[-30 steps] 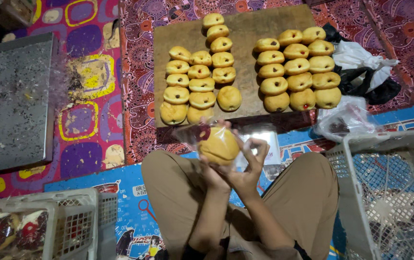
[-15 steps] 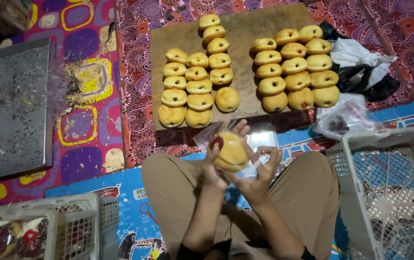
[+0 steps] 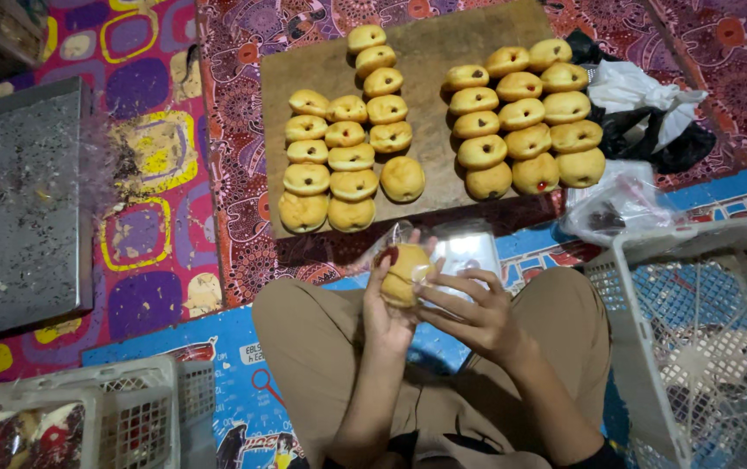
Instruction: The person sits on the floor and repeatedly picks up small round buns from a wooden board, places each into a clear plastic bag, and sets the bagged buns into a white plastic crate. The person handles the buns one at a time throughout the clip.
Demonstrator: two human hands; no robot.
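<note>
Far left, a grey metal baking tray lies flat on the patterned mat, speckled with crumbs; below it, at the bottom corner, a white plastic crate holds wrapped buns with red filling; moving in, the brown board carries two clusters of golden filled buns, the left cluster in rows with one bun sitting apart at its right edge, the right cluster packed tight in three columns. And here is the centre of it: the left hand rises from the lap, forearm upright, palm turned inward, fingers curled and clenched around a single bun that sits in a clear plastic wrapper; the bun is held above the knees, just this side of the board's near edge; the right hand comes in from the right, wrist bent, fingers spread and pinching the wrapper's loose film beside the bun, thumb touching the bun's side; both hands are closed on the same package, touching one another. The person sits cross-legged in tan trousers. Further right, a heap of black and white plastic bags lies beside the board; at the far right, a second white crate stands with its mesh wall showing.
</note>
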